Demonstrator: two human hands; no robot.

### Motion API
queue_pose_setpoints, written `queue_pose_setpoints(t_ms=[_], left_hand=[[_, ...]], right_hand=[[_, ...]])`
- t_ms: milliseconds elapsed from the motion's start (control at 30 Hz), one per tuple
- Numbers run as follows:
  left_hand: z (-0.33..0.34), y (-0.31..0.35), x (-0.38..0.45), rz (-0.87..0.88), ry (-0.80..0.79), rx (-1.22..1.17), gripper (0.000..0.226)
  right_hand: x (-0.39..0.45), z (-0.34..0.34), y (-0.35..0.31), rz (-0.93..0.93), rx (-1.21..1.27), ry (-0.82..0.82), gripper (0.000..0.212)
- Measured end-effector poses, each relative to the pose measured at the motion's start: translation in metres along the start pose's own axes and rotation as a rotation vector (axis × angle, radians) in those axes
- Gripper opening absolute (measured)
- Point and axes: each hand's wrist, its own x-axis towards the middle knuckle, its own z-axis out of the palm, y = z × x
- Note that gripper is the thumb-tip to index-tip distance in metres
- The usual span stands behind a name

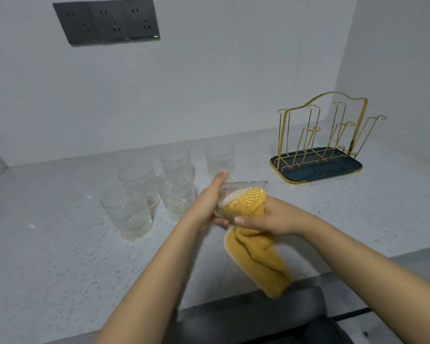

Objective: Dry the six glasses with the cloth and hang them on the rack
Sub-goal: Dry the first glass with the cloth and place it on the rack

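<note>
Above the middle of the speckled grey countertop [60, 256], our left hand [210, 198] wraps around a ribbed clear glass tumbler [236, 194] held on its side, while our right hand [268, 218] grips the yellow cloth [256, 254] stuffed into it, the loose end hanging toward the front edge. Five more clear ribbed glasses [176, 184] stand upright behind our left hand, and the gold wire rack on a dark blue tray [318, 142] sits bare near the back right corner, well apart from them.

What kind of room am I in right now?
Most likely a home kitchen: a speckled countertop with drinking glasses, a gold glass-drying rack on a drip tray, and wall sockets above the counter.
</note>
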Motion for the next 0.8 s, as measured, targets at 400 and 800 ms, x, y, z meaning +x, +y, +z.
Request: queue_pose_setpoints(t_ms=[400, 800], left_hand=[[0.009, -0.031, 0.016, 0.508, 0.172, -0.056, 0.035], [0.007, -0.038, 0.011, 0.521, 0.054, 0.095, 0.044]], right_hand=[[0.017, -0.014, 0.005, 0.143, 0.587, 0.074, 0.030], [0.013, -0.024, 0.006, 0.229, 0.811, 0.164, 0.035]])
